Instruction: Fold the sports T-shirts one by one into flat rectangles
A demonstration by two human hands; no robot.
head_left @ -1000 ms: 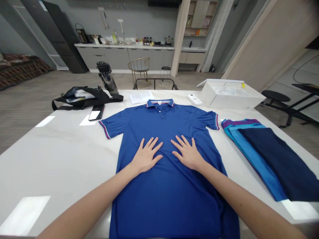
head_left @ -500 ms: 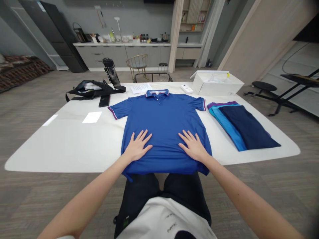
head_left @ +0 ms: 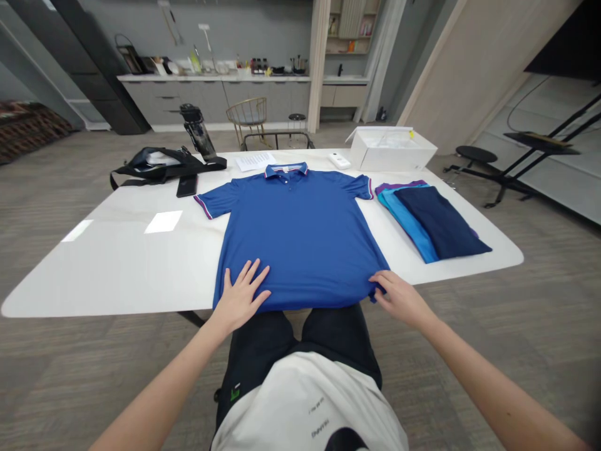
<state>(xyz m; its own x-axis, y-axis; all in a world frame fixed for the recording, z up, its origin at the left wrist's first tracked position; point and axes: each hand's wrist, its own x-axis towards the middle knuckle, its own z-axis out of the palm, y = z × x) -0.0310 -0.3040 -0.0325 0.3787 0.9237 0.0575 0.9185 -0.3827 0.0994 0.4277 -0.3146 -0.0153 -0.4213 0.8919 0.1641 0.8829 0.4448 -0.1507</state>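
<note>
A blue polo shirt [head_left: 300, 232] lies spread front side up on the white table [head_left: 126, 269], collar toward the far side and hem at the near edge. Its collar and sleeve cuffs carry white and red stripes. My left hand [head_left: 241, 297] rests on the lower left of the shirt near the hem, fingers spread. At the lower right corner, my right hand [head_left: 397, 295] has its thumb and fingers closed on the shirt's side edge by the hem. The fabric looks mostly smooth, with faint creases near the bottom.
Folded garments [head_left: 436, 222] in navy, light blue and purple are stacked at the right. Behind stand a white box [head_left: 392, 150], a small white device [head_left: 339, 161] and a paper sheet [head_left: 255, 161]. A black bag [head_left: 164, 164], a phone [head_left: 186, 185] and a bottle [head_left: 200, 134] sit back left.
Both hands have slid down the shirt toward the hem. My right hand went from lying flat to pinching the lower right corner. The view has tilted down, showing my lap.
</note>
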